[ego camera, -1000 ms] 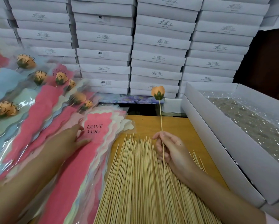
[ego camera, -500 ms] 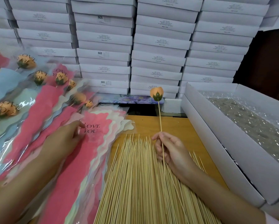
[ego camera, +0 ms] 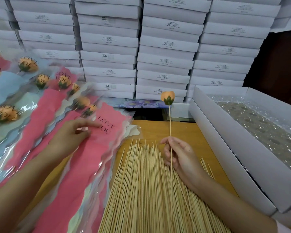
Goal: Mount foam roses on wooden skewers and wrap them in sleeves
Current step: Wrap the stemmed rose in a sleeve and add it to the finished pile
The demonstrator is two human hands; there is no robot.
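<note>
We see a tall wall of flat white cardboard boxes at the back. On the right sits a long open white box with shiny clear plastic inside. Both stand on the brown wooden worktop. A big pile of thin wooden sticks lies in the middle of it. Just beside the pile, on the left, lies a stack of pink paper sleeves that say LOVE YOU. Farther left lie wrapped orange roses in pink and blue sleeves.

Our left hand rests on the top pink sleeve, fingers loosely bent and touching it near the words. Our right hand is above the stick pile and pinches one wooden skewer, which stands upright. On its top sits the small orange foam rose with a green base, in front of the boxes.
</note>
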